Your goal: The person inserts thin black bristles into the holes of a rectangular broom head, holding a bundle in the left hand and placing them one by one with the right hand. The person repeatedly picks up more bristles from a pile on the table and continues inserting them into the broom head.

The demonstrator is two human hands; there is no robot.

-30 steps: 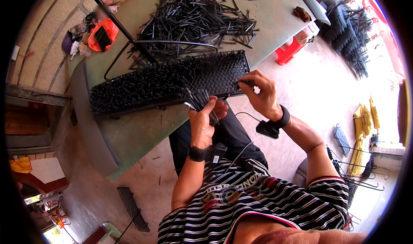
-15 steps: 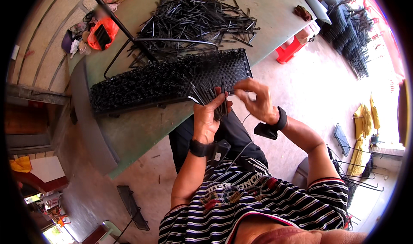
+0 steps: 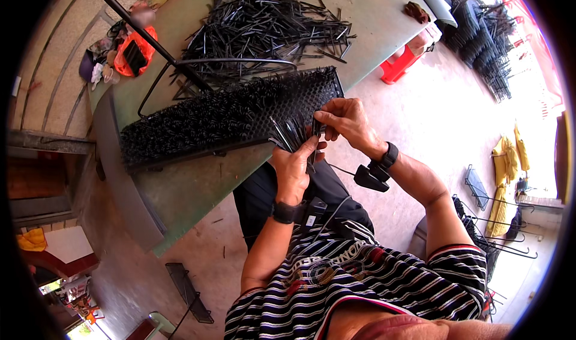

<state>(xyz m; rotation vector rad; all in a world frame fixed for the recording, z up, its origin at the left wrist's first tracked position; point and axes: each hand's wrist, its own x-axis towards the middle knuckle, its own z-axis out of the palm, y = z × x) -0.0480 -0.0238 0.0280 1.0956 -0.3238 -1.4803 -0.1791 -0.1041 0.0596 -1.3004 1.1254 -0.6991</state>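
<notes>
My left hand (image 3: 291, 171) is closed around a fanned bunch of thin black strips (image 3: 291, 135) just off the table's near edge. My right hand (image 3: 353, 124) meets the bunch at its right side, thumb and forefinger pinched on a black strip (image 3: 316, 126). Just beyond both hands lies a long black brush panel (image 3: 192, 121) on the table. Dense bristle tufts cover its left and middle, while bare holes (image 3: 300, 103) show toward its right end. Behind the panel is a heap of loose black strips (image 3: 258, 25).
A metal rod frame (image 3: 174, 61) rises over the panel from the green table (image 3: 198, 190). An orange bag (image 3: 133, 55) with a dark phone-like slab lies at the far left. Off the table's right side stands a red stool (image 3: 401, 65); stacked black racks (image 3: 477, 46) lie beyond.
My right hand has moved left and in to the bunch, its fingers closing from apart to a pinch. The left hand keeps its hold on the strips.
</notes>
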